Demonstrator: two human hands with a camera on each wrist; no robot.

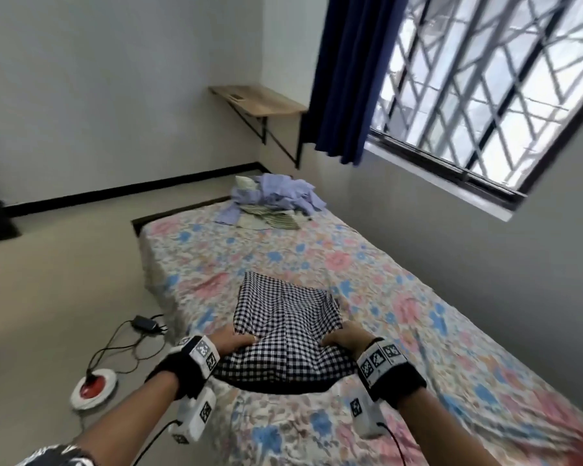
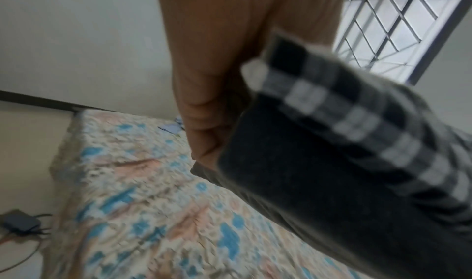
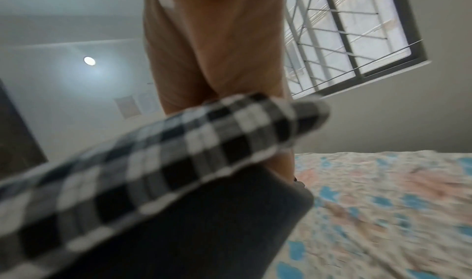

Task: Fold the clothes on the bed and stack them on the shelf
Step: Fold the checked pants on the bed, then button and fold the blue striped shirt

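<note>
A black-and-white checked garment (image 1: 285, 327) lies on the near half of the bed (image 1: 367, 264), and both hands grip its near edge. The left hand (image 1: 233, 341) holds the near left corner with its fingers (image 2: 204, 122) curled round the cloth, and the right hand (image 1: 347, 338) holds the near right corner the same way, its fingers (image 3: 217, 61) folded over the checked hem. The near edge is raised off the bedsheet between the two hands, showing a dark underside, while the far part of the garment rests flat on the floral sheet. At the far end of the bed sits a loose pile of clothes (image 1: 276, 200), light blue pieces on top and a striped piece beneath, well apart from the checked garment. A wooden shelf (image 1: 260, 100) is fixed on brackets to the far wall, beside a dark blue curtain (image 1: 354, 79) that hangs at the left edge of a barred window (image 1: 485, 89) on the right. On the floor to the left of the bed lie a dark power adapter (image 1: 146, 323) with cables and a round white and red device (image 1: 93, 387).
</note>
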